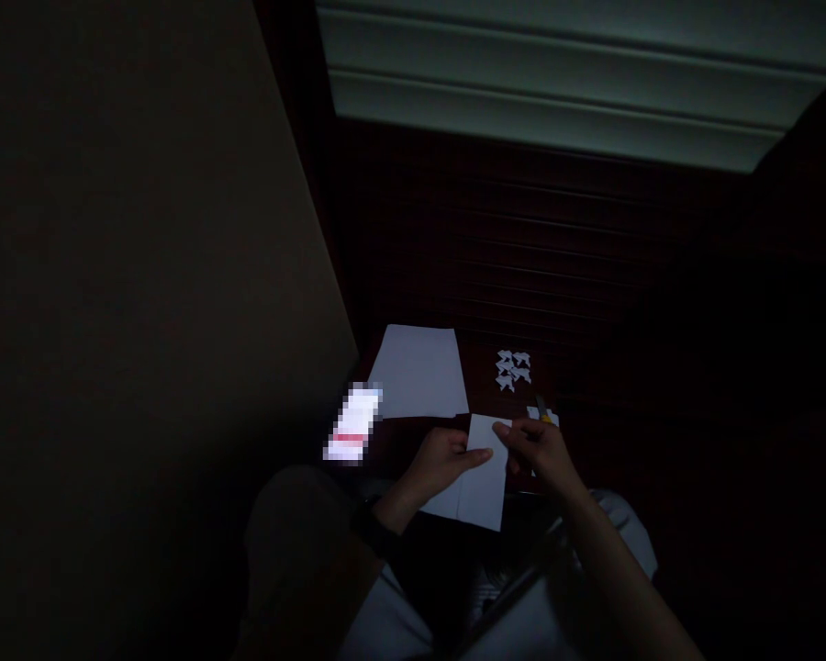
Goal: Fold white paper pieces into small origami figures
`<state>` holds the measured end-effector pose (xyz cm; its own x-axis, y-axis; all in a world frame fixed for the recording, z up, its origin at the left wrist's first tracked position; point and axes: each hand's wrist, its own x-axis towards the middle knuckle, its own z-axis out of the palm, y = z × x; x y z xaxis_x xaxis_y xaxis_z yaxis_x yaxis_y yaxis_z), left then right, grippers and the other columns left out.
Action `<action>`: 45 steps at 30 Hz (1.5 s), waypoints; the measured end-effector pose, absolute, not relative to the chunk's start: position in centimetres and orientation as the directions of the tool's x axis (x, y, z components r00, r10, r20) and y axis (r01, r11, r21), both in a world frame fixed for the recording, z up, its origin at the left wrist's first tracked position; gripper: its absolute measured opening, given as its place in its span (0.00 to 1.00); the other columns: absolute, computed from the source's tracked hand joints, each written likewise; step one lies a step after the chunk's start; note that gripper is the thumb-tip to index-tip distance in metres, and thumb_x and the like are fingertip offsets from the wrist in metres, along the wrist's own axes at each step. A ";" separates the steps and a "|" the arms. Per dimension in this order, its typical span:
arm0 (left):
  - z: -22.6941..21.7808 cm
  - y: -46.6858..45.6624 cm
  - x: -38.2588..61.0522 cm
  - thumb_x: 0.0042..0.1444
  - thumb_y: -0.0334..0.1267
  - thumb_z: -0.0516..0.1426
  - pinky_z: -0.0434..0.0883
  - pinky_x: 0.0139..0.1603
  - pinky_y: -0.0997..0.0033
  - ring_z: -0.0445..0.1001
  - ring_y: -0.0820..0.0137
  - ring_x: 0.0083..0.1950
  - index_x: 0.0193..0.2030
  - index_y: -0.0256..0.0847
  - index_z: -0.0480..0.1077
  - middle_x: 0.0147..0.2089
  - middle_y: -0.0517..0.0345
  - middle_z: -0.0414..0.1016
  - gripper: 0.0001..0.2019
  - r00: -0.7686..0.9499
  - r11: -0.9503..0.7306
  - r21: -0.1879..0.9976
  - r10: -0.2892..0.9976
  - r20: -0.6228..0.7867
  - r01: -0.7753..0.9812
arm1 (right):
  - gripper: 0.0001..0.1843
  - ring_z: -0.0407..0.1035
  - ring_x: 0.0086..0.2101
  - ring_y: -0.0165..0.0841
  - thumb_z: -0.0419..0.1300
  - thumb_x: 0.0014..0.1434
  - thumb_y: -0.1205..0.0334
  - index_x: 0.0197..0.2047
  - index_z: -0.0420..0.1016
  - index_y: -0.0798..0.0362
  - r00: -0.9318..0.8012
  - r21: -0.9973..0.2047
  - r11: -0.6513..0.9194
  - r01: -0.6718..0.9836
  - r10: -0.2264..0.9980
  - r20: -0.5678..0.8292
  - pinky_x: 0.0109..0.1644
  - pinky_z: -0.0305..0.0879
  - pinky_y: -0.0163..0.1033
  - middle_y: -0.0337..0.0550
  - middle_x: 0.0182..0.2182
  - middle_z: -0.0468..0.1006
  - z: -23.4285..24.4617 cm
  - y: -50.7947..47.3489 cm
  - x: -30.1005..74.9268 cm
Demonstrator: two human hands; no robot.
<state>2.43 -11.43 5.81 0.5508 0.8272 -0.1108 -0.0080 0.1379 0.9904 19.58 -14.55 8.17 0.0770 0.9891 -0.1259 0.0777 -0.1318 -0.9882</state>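
The scene is very dark. A white sheet of paper (483, 482) lies at the near edge of a dark surface, partly folded. My left hand (441, 462) rests on its left side, fingers curled, index finger stretched out across the sheet. My right hand (538, 447) pinches the paper's upper right edge with its fingertips. Both forearms reach in from below.
A larger white sheet (421, 370) lies farther back. Several small folded white paper figures (513, 369) are clustered to its right. A yellow-handled tool (543, 409) lies just beyond my right hand. A lit, blurred screen (353, 424) glows at left. A wall stands to the left.
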 end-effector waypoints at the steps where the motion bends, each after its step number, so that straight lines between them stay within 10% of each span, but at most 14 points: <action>1: 5.7 -11.4 2.4 0.45 0.47 0.59 0.69 0.32 0.70 0.75 0.63 0.34 0.34 0.31 0.74 0.34 0.48 0.77 0.18 0.542 0.126 0.992 0.834 -0.105 -0.002 | 0.19 0.54 0.11 0.24 0.59 0.48 0.46 0.21 0.69 0.55 0.062 -0.987 -0.137 0.086 0.989 -0.132 0.14 0.46 0.30 0.35 0.09 0.65 7.9 -14.6 19.6; 45: 4.7 -11.0 1.9 0.43 0.47 0.61 0.66 0.27 0.73 0.74 0.64 0.30 0.30 0.32 0.75 0.29 0.51 0.77 0.17 0.429 0.186 0.982 0.885 -0.179 0.025 | 0.22 0.51 0.11 0.23 0.58 0.49 0.46 0.17 0.67 0.56 0.065 -0.975 -0.160 0.154 0.986 -0.152 0.15 0.42 0.30 0.34 0.09 0.62 5.2 -15.1 19.1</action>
<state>1.93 -10.99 4.73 0.4294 0.8852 -0.1789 0.0249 0.1864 0.9822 19.07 -15.06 5.19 0.0648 0.9863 -0.1516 0.1538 -0.1600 -0.9751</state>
